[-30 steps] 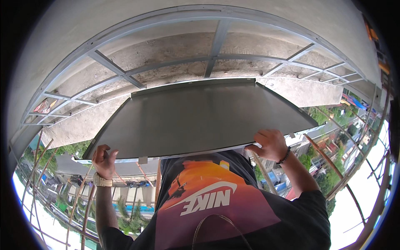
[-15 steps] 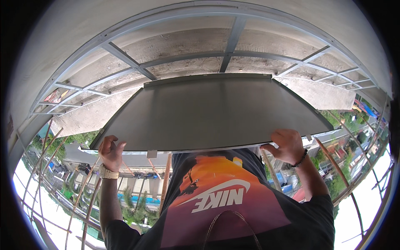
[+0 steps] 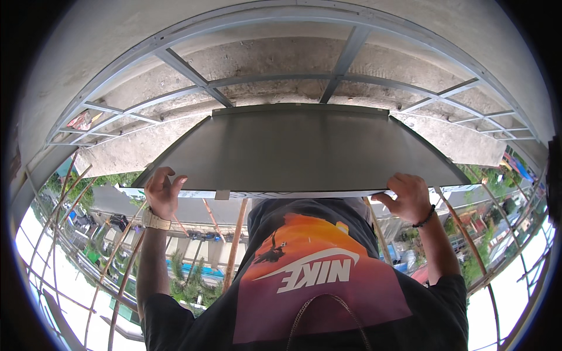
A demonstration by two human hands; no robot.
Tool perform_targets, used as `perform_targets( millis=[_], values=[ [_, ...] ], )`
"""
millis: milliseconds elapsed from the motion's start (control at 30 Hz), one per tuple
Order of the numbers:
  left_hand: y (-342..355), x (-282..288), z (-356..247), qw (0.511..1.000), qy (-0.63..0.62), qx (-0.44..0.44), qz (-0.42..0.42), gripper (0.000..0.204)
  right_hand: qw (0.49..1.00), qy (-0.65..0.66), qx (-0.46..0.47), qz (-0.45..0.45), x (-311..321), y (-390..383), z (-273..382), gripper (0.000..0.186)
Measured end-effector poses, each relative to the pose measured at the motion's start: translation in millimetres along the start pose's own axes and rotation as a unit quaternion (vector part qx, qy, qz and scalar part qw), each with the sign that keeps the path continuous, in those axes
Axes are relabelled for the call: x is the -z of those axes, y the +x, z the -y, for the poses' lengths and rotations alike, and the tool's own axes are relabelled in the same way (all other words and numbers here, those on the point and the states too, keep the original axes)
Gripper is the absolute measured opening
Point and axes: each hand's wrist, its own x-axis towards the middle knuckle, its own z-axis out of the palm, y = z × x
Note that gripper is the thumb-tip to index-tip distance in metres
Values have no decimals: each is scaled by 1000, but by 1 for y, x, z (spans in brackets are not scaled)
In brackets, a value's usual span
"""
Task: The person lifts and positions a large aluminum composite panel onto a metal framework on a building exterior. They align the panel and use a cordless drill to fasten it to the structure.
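Both hands are raised overhead and grip the near long edge of a flat grey panel [image 3: 304, 149]. The left hand [image 3: 161, 190] holds it close to the left corner, fingers curled up over the edge and thumb spread, a pale watch band on that wrist. The right hand [image 3: 410, 196] holds it close to the right corner, fingers wrapped tight round the edge, a dark bracelet on that wrist. Both hands are closed on the panel and carry nothing else.

The panel lies above and ahead of the hands, its long axis running left to right between them, its broad underside facing the camera. It reaches away from the hands toward a grid of grey metal bars [image 3: 345, 58] fixed under a rough concrete slab [image 3: 269, 58]. The far edge lies close under that grid; whether it touches the bars cannot be told. The two hands sit about level with each other, so neither is clearly nearer the panel's middle.

Below the hands shows the person's dark shirt [image 3: 316, 281] with an orange print. To either side, slanting poles [image 3: 234, 245] and, far below, trees and rooftops.
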Motion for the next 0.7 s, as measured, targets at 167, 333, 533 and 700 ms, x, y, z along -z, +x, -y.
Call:
perform_targets(
  millis=[167, 333, 533, 700],
  values=[
    [10, -1, 5, 1000, -4, 16, 6, 31, 1000, -1, -7, -3, -1, 9, -1, 35],
    [15, -5, 13, 999, -19, 32, -5, 29, 1000, -4, -12, 6, -2, 16, -4, 36],
    [9, 2, 11, 999, -45, 16, -2, 31, 1000, -10, -19, 10, 6, 10, -1, 35],
    [4, 10, -3, 997, -70, 23, -18, 31, 1000, 14, -4, -19, 17, 8, 8, 33]
  ],
)
